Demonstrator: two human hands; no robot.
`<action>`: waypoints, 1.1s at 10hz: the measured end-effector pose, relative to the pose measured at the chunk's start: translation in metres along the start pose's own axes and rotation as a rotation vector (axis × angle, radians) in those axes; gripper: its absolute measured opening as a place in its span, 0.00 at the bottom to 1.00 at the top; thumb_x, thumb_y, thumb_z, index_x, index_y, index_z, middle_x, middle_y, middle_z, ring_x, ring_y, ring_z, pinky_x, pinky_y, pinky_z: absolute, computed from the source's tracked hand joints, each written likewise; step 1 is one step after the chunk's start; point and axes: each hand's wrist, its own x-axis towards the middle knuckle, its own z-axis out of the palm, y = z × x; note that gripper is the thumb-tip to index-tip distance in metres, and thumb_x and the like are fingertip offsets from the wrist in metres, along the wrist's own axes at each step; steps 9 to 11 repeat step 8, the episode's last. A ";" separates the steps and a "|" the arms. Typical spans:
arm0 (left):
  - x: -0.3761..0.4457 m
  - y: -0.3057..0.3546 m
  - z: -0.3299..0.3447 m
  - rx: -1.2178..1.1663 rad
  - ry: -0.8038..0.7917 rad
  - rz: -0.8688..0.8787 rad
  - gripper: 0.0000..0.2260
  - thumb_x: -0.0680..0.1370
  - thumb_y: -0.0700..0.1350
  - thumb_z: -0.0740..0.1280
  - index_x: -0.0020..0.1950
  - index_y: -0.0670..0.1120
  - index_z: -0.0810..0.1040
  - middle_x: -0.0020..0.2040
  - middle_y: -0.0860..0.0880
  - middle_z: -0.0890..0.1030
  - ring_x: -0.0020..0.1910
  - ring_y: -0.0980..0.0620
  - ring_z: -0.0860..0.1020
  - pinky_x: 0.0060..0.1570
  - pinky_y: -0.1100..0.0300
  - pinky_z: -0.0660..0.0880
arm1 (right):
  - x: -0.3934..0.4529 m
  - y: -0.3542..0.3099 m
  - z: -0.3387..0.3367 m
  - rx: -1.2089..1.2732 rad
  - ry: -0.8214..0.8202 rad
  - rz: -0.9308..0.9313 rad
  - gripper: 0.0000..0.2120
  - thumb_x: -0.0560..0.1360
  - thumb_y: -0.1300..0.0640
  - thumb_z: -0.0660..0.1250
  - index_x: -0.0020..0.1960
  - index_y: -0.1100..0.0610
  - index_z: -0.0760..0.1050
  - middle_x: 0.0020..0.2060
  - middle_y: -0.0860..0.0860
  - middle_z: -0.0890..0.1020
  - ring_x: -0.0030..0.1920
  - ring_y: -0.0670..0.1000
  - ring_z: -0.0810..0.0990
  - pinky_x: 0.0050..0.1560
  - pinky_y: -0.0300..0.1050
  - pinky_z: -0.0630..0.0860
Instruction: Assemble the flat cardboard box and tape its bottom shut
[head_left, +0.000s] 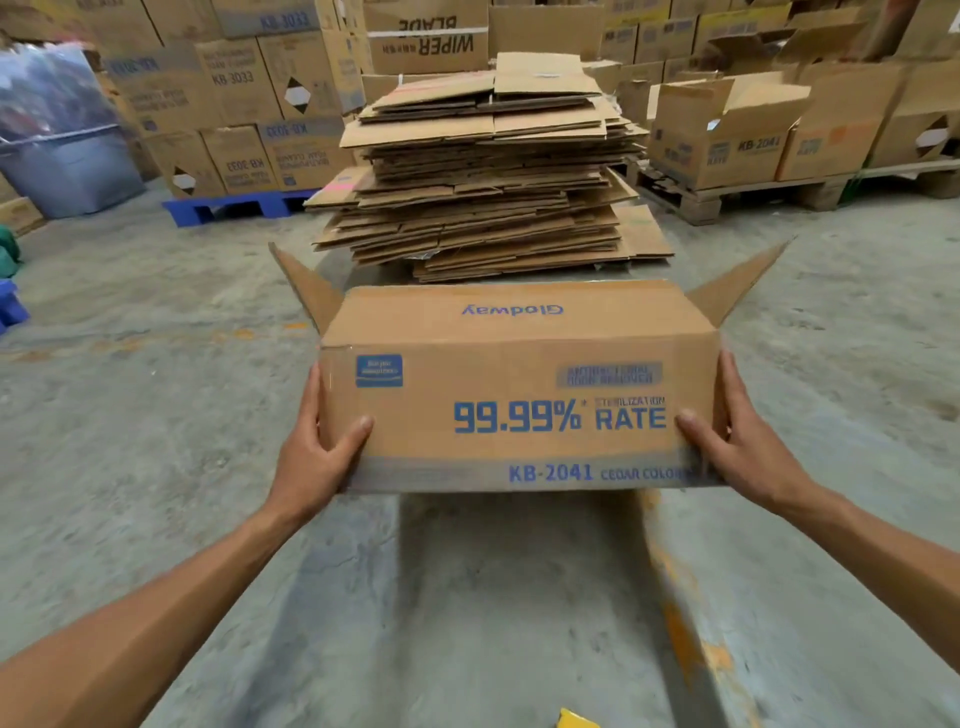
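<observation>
Even, soft indoor light, a faint shadow on the floor (498, 597), wide-angle bowing at edges, background boxes blurred.

grey bin (70, 171) at 10 o'clock | blue pallet (234, 207) under printed cartons (228, 83) at 11 | wooden pallet (737, 195) at 2 | concrete floor (156, 415)

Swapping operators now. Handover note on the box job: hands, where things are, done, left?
Left hand: gripping the left end of the box, thumb on the printed front.
Right hand: gripping the right end the same way.
Box: opened into shape, held off the floor, two end flaps sticking up.
Flat cardboard stack: right behind the box.
Done: box is squared up.
Left: fold the flaps and tape; no tape visible, and the box's far side is hidden.
</observation>
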 end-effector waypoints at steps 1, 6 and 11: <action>-0.033 -0.042 0.008 -0.021 -0.072 -0.134 0.42 0.76 0.43 0.70 0.79 0.57 0.45 0.73 0.57 0.64 0.71 0.54 0.69 0.71 0.53 0.65 | -0.020 0.024 0.024 -0.082 -0.130 0.032 0.46 0.74 0.42 0.62 0.74 0.34 0.28 0.77 0.49 0.61 0.69 0.56 0.72 0.66 0.61 0.72; -0.045 -0.087 0.053 0.348 -0.280 -0.574 0.28 0.79 0.48 0.62 0.77 0.46 0.57 0.70 0.40 0.72 0.66 0.38 0.72 0.63 0.51 0.70 | -0.043 0.068 0.069 0.007 -0.253 0.271 0.46 0.78 0.48 0.65 0.79 0.48 0.33 0.80 0.47 0.50 0.77 0.52 0.57 0.75 0.50 0.55; -0.053 -0.090 0.077 0.599 -0.419 -0.509 0.26 0.78 0.54 0.58 0.71 0.41 0.66 0.66 0.37 0.75 0.62 0.37 0.75 0.61 0.50 0.73 | -0.033 0.045 0.094 -0.158 -0.131 0.276 0.30 0.80 0.53 0.61 0.77 0.60 0.55 0.74 0.56 0.66 0.73 0.56 0.64 0.72 0.49 0.61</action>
